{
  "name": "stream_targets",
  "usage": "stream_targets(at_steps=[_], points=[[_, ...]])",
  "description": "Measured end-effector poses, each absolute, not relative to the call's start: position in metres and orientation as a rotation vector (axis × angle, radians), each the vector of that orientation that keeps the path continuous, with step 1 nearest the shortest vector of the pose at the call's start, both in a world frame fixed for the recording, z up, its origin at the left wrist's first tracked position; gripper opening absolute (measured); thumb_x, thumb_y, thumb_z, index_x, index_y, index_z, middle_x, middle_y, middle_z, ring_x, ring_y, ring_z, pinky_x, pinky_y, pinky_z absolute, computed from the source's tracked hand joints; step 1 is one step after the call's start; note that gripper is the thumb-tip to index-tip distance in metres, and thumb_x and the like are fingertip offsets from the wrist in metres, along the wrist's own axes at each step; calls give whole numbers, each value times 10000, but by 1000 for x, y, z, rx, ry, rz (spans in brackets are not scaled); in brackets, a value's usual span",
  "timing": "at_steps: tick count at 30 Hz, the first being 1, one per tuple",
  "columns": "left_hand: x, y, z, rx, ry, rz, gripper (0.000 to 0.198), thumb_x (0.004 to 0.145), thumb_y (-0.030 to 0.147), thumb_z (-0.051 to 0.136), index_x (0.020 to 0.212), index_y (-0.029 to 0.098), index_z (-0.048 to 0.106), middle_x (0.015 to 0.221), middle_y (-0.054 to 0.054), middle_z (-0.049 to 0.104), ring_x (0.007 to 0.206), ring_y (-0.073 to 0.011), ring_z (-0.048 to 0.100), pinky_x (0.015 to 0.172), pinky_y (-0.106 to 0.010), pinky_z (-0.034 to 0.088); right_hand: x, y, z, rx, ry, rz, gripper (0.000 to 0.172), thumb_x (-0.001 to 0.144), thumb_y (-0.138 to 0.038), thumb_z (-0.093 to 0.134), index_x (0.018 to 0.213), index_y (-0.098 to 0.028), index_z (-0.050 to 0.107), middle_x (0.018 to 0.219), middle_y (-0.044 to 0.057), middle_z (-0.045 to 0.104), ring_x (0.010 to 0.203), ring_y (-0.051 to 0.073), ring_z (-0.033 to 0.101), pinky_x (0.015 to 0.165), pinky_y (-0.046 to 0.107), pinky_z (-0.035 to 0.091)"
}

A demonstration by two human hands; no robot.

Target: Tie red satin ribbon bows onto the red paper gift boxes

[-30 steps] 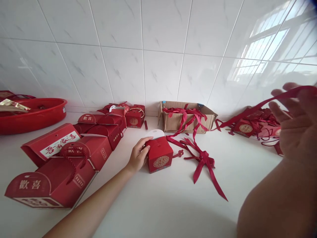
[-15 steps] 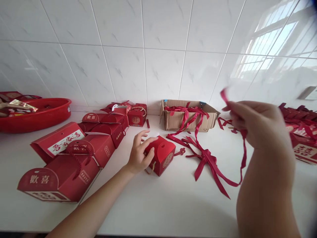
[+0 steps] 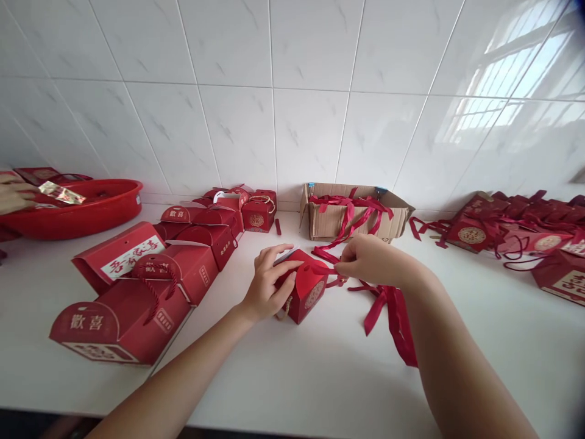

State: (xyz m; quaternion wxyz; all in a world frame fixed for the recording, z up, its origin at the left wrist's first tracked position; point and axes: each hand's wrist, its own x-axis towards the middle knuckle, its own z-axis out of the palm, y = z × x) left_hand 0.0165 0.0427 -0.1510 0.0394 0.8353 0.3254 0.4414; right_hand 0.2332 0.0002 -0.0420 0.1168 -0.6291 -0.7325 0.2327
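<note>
A small red gift box (image 3: 300,303) with a gold round emblem stands on the white table, a beige cord at its near side. My left hand (image 3: 269,281) holds its top from the left, thumb and fingers on the lid flaps. From the right, my right hand (image 3: 369,259) pinches a dark red ribbon (image 3: 325,269), whose end lies at the hole in the top flap. Whether the end passes through the hole, I cannot tell. Beside the box, more ribbon (image 3: 398,323) trails on the table, partly hidden by my right forearm.
Behind stands a cardboard box (image 3: 329,230) full of ribbons. Several red gift boxes (image 3: 121,317) line the left, and ribboned ones (image 3: 470,235) the right. At far left, another person's hand (image 3: 16,194) is over a red basin (image 3: 91,213), near a shiny packet (image 3: 61,192).
My right hand has come down and left, bringing the ribbon's end from the air to the top of the gift box. My left hand stays on the box.
</note>
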Motion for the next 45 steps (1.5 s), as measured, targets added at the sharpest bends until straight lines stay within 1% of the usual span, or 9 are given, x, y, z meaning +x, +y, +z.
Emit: stream_targets(at_steps=[3,9,17,23,27,34,40,43,45], points=[[16,42,-151,2557,991,1360,272,860,232,453,1021,238,672,1244,-71,523,1121,-248,471,1000,-437,329,233,0,-43,-1887,-2159,707,327,648,-210,531,457,-200,266,441,-58,208,392,59,148,382,254,96],[17,39,-150,2572,959,1374,246,843,237,474,984,222,675,1234,-79,529,1035,-235,521,968,-435,326,232,1,-48,-1920,-2197,718,336,638,-217,522,472,-200,230,441,-50,245,389,62,157,378,258,87],[20,37,-149,2586,986,1390,229,807,257,491,922,228,687,1200,-80,563,979,-243,546,921,-446,320,233,2,-49,-1888,-2152,650,365,638,-213,523,500,-203,185,456,-54,179,388,59,123,383,269,63],[20,36,-151,2616,1005,1387,270,810,274,517,1027,255,676,1199,-79,560,980,-238,554,914,-445,292,230,2,-47,-1934,-2137,637,343,640,-208,524,476,-195,223,436,-53,212,364,51,169,378,258,85],[20,34,-148,2616,1010,1383,285,816,252,513,1055,265,669,1207,-68,550,982,-227,555,913,-437,281,229,2,-48,-1911,-2144,633,359,641,-210,521,490,-190,196,440,-54,198,363,47,171,389,261,72],[20,31,-145,2632,991,1359,335,795,235,532,1103,287,654,1116,-57,575,909,-209,577,841,-415,262,229,3,-52,-1825,-2163,644,354,654,-220,509,517,-189,184,461,-48,184,375,55,163,387,267,66],[23,32,-147,2540,1043,1443,255,815,198,552,1002,298,693,1036,-29,609,891,-185,594,827,-394,271,225,5,-54,-1836,-2139,630,394,669,-235,535,515,-196,173,460,-46,174,384,58,145,388,272,74],[25,33,-148,2461,1065,1509,201,823,172,570,916,280,711,985,-20,624,866,-166,599,837,-381,304,222,6,-56,-1835,-2143,620,402,683,-254,538,497,-198,187,458,-38,223,398,62,143,386,271,92],[26,34,-149,2433,1058,1535,165,811,173,596,876,267,715,965,-18,629,838,-160,599,836,-376,325,221,7,-58,-1833,-2142,623,396,691,-269,544,474,-199,220,459,-28,275,396,67,173,380,269,112]])
